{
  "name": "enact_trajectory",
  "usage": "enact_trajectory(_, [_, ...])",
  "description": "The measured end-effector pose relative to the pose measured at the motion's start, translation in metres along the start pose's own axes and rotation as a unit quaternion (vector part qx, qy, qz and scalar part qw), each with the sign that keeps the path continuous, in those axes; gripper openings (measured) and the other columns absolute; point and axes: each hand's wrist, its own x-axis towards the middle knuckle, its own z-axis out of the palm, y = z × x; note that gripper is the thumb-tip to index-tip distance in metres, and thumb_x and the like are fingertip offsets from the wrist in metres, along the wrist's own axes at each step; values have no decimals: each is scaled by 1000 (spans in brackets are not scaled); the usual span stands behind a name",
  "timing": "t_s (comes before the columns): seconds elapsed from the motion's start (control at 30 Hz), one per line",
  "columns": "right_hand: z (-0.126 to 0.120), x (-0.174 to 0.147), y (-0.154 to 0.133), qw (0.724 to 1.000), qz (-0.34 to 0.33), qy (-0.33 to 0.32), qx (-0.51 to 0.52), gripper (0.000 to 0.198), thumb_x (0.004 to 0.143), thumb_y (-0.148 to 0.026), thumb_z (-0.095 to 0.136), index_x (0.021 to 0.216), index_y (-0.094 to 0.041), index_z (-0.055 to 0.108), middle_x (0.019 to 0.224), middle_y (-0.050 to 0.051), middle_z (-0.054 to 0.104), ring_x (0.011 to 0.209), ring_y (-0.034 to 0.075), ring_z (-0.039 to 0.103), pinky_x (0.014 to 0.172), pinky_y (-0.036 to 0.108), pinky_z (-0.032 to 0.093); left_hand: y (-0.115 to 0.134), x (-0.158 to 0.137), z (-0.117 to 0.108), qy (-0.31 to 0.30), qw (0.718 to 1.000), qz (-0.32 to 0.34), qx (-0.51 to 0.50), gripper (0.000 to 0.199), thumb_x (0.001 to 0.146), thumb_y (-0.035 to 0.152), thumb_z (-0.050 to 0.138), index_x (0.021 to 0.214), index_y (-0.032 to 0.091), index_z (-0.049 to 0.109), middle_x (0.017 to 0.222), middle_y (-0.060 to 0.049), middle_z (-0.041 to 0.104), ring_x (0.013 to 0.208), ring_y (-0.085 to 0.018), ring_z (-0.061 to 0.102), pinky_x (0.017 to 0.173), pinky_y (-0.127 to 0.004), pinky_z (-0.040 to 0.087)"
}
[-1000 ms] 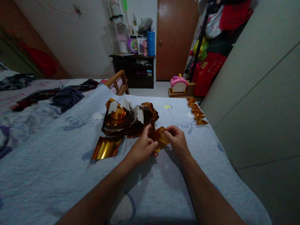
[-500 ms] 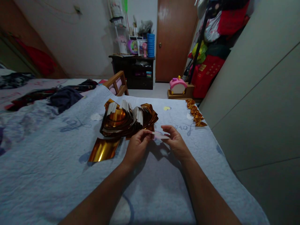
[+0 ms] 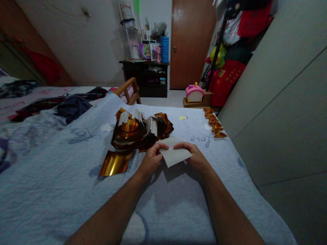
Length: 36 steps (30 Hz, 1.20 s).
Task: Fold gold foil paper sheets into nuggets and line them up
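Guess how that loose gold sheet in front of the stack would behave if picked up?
The gold sheet is probably very light, since it looks thin. It may flex yet spring back a little, as it lies curved rather than limp. Its glossy face suggests it could feel slippery.

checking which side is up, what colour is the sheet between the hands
The sheet shows a plain whitish face, best in the head view.

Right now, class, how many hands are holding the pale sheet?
2: the left hand grips the pale sheet at its left, and the right hand at its right.
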Motion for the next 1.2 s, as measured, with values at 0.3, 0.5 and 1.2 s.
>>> enact_trajectory(0.3, [-10, 5, 2, 991, -5, -70, -116, 18, 70, -29, 76, 83, -17, 77, 70, 2, 66, 62, 14, 53, 61, 28, 40, 3, 3, -5, -22, 991, 1, -133, 55, 66, 18, 71, 120, 17, 61, 106, -6, 74, 92, -18, 69, 83, -26, 53])
enact_trajectory(0.5, [-11, 9, 14, 990, -35, -93, -105, 34, 78, -37, 75, 104, -16, 77, 79, 4, 68, 66, 14, 54, 60, 27, 39, 3, 4, -4, -10, 992, 2, -123, 64, 73, 36, 81, 128, 20, 53, 104, -6, 75, 84, -19, 72, 79, -31, 56])
enact_trajectory(1.2, [7, 6, 20, 999, -43, 31, -12, 49, 69, -33, 82, 107, -24, 52, 89, 1, 73, 74, 19, 69, 68, 33, 53, 2, -3, 0, 29, 999, 39, -2, 32, 79, 34, 74, 103, 17, 61, 94, -5, 75, 83, -17, 70, 78, -28, 54])
